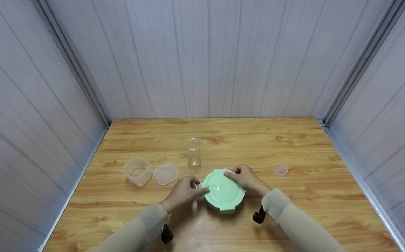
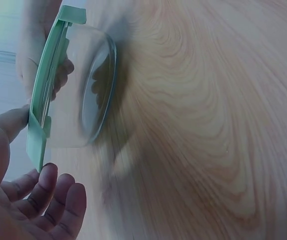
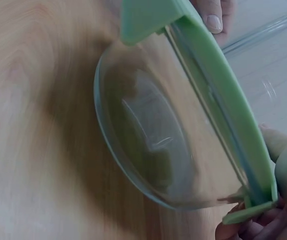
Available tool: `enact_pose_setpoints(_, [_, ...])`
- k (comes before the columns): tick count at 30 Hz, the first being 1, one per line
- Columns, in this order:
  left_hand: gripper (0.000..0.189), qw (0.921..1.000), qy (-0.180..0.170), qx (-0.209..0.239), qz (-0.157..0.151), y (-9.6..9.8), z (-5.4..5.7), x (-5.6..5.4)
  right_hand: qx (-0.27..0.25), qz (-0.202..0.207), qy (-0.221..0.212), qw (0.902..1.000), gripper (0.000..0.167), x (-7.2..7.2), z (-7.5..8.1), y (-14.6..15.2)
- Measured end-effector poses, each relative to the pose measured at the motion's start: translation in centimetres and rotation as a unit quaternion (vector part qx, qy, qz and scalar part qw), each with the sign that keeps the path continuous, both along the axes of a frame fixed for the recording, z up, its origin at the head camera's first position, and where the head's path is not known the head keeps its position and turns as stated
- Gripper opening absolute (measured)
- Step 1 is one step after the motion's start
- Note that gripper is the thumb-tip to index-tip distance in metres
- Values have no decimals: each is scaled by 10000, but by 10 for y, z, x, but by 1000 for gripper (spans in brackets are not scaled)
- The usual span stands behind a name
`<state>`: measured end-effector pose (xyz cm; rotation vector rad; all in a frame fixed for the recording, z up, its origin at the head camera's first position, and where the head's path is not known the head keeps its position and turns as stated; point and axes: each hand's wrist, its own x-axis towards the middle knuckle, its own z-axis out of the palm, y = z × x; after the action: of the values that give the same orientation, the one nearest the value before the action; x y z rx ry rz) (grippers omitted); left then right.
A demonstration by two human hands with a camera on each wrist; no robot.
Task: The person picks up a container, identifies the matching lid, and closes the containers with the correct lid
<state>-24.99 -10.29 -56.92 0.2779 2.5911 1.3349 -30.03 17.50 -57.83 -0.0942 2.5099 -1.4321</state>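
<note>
A round glass food container (image 3: 198, 150) with a green snap lid (image 1: 225, 194) stands in front of the person, near the middle of the table. At the lid's left side, the left hand (image 1: 181, 194) pinches a latch (image 2: 36, 142), thumb on top and fingertips under its outer end; that latch sticks outward. The right hand (image 1: 248, 179) grips the far right of the rim, its thumb over the lid and its fingers down by the glass wall. Another latch (image 1: 227, 211) on the near side is folded down. Through the clear glass, the container shows no contents.
A clear jar (image 1: 193, 154) stands behind the container. Leftward are a square translucent box (image 1: 140, 179) without its lid and a flat translucent lid (image 1: 166, 174). A small round clear lid (image 1: 281, 169) lies at the right. Panel walls (image 1: 209, 70) border the wooden table (image 1: 293, 140).
</note>
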Motion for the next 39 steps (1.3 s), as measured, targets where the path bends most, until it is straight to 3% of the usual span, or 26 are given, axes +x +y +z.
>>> enact_pose_setpoints(8, [46,10000,0,-58,76,-2,1,0,-40,1,-82,10000,30,6,-2,2])
enact_pose_setpoints(15, [49,9997,-60,-117,220,-1,5,3,54,168,125,9998,41,8,-2,5])
enact_pose_setpoints(28, [58,9997,-56,-116,196,6,4,6,13,21,117,9999,37,10,-2,3])
enact_pose_setpoints(39, [54,9997,-209,-30,121,8,6,6,67,-26,93,9999,37,9,-3,4])
